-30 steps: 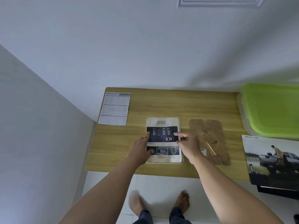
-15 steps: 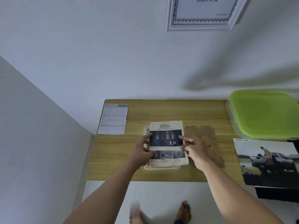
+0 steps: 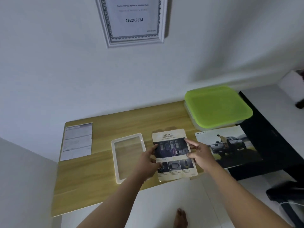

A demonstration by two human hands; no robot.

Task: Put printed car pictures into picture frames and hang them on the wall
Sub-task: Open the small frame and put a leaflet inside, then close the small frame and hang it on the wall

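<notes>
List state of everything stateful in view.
SAFETY print: held at both side edges, unframed.
Left grip: holds print's left edge.
Right grip: pinches print's right edge.
White frame: flat on table, empty.
Wall frame: hung, size insert inside.
Green-lidded box: closed.
Truck print: lying flat, unframed.
Spec sheet: flat on table.

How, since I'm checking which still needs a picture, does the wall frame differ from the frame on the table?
The wall frame hangs upright; the table frame lies flat on the wooden table. The wall frame holds a sheet printed 21x29.7CM; the table frame is empty, wood showing through. The wall frame has a patterned inner border; the table frame is plain, with rounded corners. Both are white rectangles.
</notes>
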